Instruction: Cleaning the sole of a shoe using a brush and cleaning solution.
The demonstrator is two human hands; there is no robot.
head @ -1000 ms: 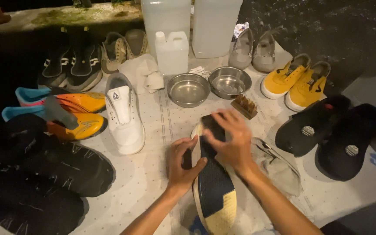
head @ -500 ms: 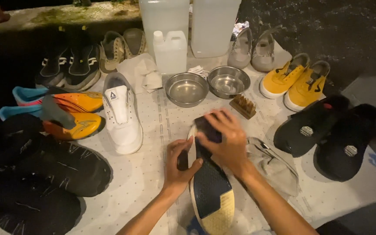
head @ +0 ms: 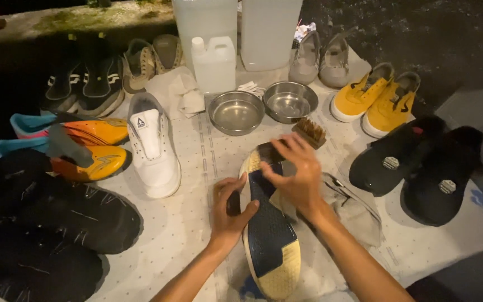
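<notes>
Rubber sole [head: 269,235] upturned; left hand [head: 231,210] grips its nine-o'clock edge, right hand [head: 297,176] apparently presses a cloth [head: 353,212]; wiping continues heelward.

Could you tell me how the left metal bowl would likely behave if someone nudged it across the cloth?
The left metal bowl looks thin and empty, so it is probably light. Its wide, low shape suggests it would slide rather than tip.

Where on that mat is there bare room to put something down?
Bare mat lies between the white sneaker, the steel bowls and the left hand, and below the sneaker. It is crowded along the left and right edges with shoes.
</notes>
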